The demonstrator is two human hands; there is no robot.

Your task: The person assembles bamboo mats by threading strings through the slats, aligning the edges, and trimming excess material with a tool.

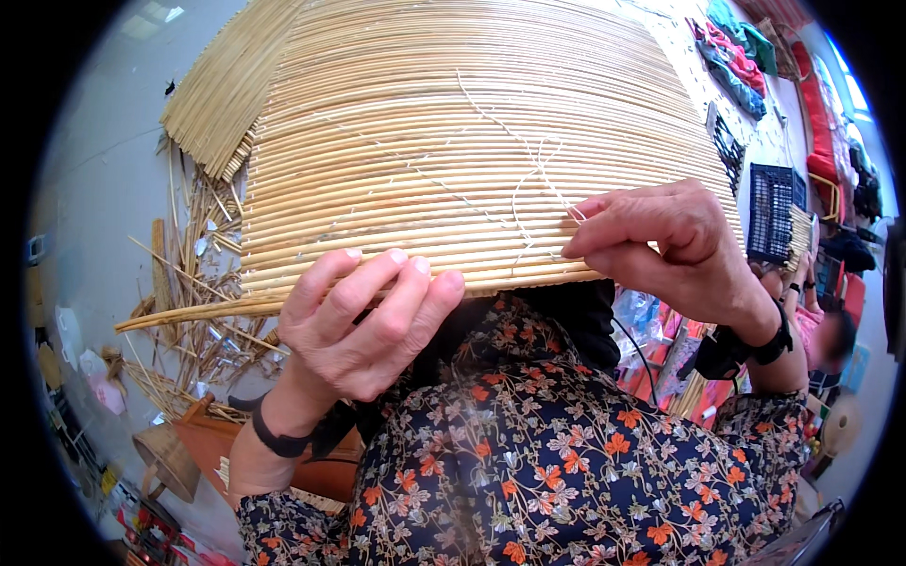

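Left hand [363, 325] curls over the near edge of the reed mat [453, 141], fingers gripping it against my lap. Right hand [665, 241] pinches the white thread [528, 179] at that same edge. Stitch lines already cross most rows; the nearest rows look loosely bound. Loose reeds [203, 283] lie left.

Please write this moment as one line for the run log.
left hand: grips near edge of reed mat | right hand: pinches white thread | loose reeds: floor, left
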